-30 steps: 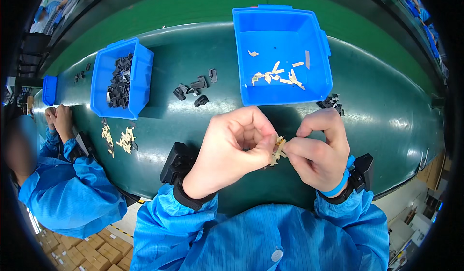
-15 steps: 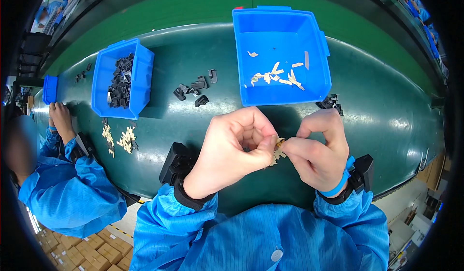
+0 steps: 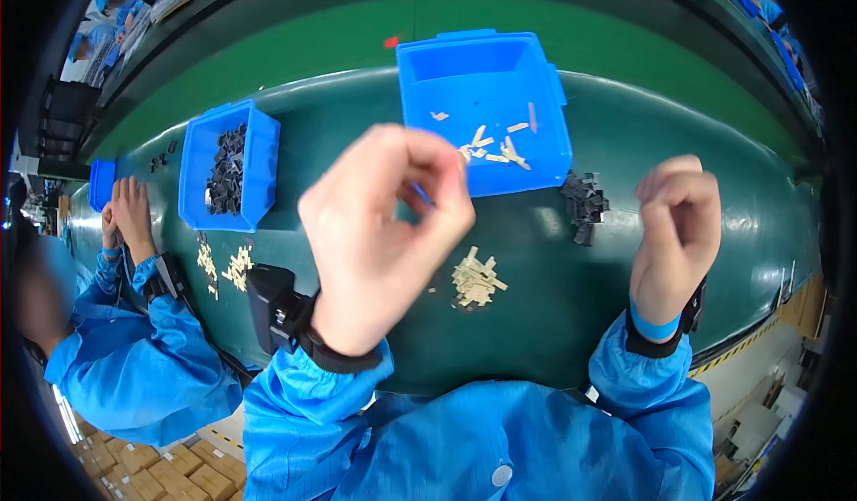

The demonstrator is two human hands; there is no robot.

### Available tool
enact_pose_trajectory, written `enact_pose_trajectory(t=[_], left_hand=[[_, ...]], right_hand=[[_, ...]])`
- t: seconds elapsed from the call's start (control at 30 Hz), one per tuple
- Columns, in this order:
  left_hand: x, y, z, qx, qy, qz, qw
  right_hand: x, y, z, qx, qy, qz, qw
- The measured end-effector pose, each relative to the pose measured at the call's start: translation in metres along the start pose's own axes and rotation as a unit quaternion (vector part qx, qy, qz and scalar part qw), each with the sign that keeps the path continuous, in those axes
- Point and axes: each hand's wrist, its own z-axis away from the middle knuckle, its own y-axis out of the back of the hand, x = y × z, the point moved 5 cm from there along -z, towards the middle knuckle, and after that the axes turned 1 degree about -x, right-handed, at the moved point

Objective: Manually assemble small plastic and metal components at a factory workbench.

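My left hand (image 3: 384, 224) is raised above the green belt (image 3: 536, 322), its fingers curled with thumb and fingertips touching and nothing visible in them. Out to the right, my right hand (image 3: 674, 229) is held up in a loose fist, and I see nothing in it either. Between the two hands a small pile of beige pieces (image 3: 478, 279) lies on the belt. Both wrists carry black bands over blue sleeves.
A blue bin (image 3: 544, 157) with a few beige pieces stands beyond the hands. Beside it lies a heap of black parts (image 3: 585, 202). A second blue bin (image 3: 259, 144) holds black parts. At left a co-worker's hands (image 3: 129, 215) work near beige pieces (image 3: 228, 267).
My hands were together pinching a beige cluster; now they have moved apart and come up toward the camera, and a beige pile lies on the belt between them.
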Motion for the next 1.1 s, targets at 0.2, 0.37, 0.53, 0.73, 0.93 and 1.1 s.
enact_pose_trajectory(t=[0.2, 0.37, 0.53, 0.73, 0.93, 1.1], left_hand=[[-0.002, -0.018, -0.030, -0.007, -0.117, -0.281, 0.953], [0.017, -0.032, -0.031, 0.023, -0.187, -0.323, 0.928], [0.038, -0.040, -0.028, -0.042, -0.166, -0.262, 0.950], [-0.031, 0.029, -0.099, 0.071, -0.035, -0.209, 0.975], [-0.079, 0.006, -0.101, -0.072, 0.023, -0.130, 0.989], [-0.056, -0.016, -0.060, -0.054, 0.012, -0.080, 0.995]], right_hand=[[0.025, 0.030, -0.005, 0.059, -0.101, -0.153, 0.981], [0.025, 0.026, -0.006, 0.051, -0.134, -0.210, 0.967], [0.021, 0.023, -0.004, 0.060, -0.157, -0.232, 0.958], [0.021, 0.016, 0.000, 0.078, -0.185, -0.225, 0.953], [0.025, 0.012, -0.001, 0.071, -0.170, -0.210, 0.960], [0.030, 0.014, 0.002, 0.074, -0.180, -0.180, 0.964]])
